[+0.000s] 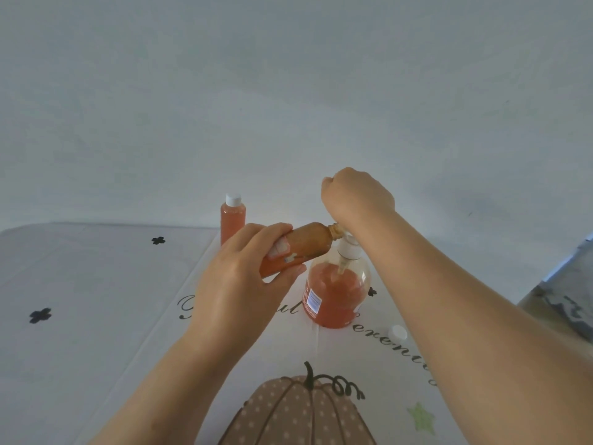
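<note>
Halfway through, judging by the worktop (96, 284): at the back, upright and apart from the rest, a capped bottle (233, 221) full of orange liquid. Grips the open bottle (298, 248) in the left hand (237, 284), fingers curled round its body. Holds it in the air above the printed cloth, tilted almost flat, with the bare neck brought up against the spout of the pump dispenser (337, 293). Closes the right hand (356, 197) over the pump head, fingers curled down round it, hiding the top. Cannot tell the level inside the tilted bottle. Leaves a loose white cap (398, 333) lying on the cloth just right of the dispenser, beside the right forearm. Still to come, in all likelihood: more strokes of the pump, then that cap screwed on.
</note>
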Demonstrator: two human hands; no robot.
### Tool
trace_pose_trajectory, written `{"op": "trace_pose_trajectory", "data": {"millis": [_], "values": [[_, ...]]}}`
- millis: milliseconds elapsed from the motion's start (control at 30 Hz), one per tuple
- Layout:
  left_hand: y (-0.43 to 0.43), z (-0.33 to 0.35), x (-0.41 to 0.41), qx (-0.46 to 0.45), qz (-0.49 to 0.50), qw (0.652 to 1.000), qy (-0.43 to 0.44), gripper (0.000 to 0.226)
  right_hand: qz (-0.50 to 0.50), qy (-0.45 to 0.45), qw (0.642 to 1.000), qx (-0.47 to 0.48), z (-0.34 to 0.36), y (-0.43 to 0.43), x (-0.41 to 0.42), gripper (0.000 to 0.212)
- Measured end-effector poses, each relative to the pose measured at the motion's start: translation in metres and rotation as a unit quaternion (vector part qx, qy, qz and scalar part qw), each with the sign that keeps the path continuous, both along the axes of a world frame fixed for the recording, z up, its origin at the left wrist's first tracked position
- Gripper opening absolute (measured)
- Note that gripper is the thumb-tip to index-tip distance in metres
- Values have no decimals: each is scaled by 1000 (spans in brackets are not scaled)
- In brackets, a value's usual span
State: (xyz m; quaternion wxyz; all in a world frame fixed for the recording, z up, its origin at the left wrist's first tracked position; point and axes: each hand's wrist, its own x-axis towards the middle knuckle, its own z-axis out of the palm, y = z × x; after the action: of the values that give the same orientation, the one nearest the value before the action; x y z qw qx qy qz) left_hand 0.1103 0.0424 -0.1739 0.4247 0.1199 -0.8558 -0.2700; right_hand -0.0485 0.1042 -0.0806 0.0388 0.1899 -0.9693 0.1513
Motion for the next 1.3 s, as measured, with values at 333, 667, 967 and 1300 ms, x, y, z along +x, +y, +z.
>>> {"op": "trace_pose_trajectory", "data": {"millis": [333, 667, 967, 1300], "values": [[2, 0, 1, 3, -7, 1000, 8, 44, 2, -1, 1000, -26, 6, 3, 0, 32], [1, 3, -2, 1, -11, 1000, 11, 45, -5, 10, 1000, -11, 9, 2, 1, 30], [-6, 1, -2, -4, -18, 1000, -17, 43, -21, 2, 1000, -3, 1, 4, 5, 29], [-3, 0, -8, 3, -25, 999, 19, 44, -13, 23, 1000, 4, 13, 3, 2, 30]]}}
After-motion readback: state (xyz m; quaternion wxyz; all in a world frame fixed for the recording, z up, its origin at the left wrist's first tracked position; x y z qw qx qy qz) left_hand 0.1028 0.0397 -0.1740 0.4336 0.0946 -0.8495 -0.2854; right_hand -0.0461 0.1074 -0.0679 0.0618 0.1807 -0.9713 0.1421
